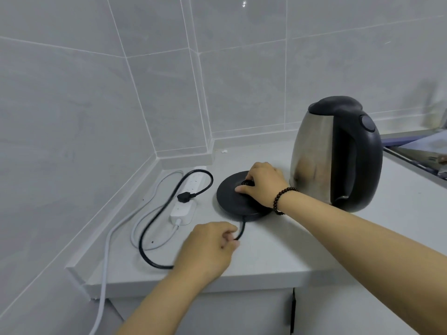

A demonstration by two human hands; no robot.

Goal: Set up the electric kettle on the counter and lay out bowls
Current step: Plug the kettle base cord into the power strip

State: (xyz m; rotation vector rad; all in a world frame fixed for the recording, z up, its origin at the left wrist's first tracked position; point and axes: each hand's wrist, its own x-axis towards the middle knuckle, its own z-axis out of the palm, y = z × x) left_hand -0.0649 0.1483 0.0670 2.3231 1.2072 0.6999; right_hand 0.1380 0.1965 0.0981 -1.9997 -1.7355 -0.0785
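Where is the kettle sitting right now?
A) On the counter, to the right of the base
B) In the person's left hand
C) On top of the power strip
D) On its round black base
A: the kettle stands on the counter to the right of the black base, on which the right hand rests, while the left hand pinches the black cord.

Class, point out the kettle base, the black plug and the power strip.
kettle base (227, 201), head view, bare left part of the disc
black plug (184, 197), head view, plug body
power strip (180, 212), head view, near end
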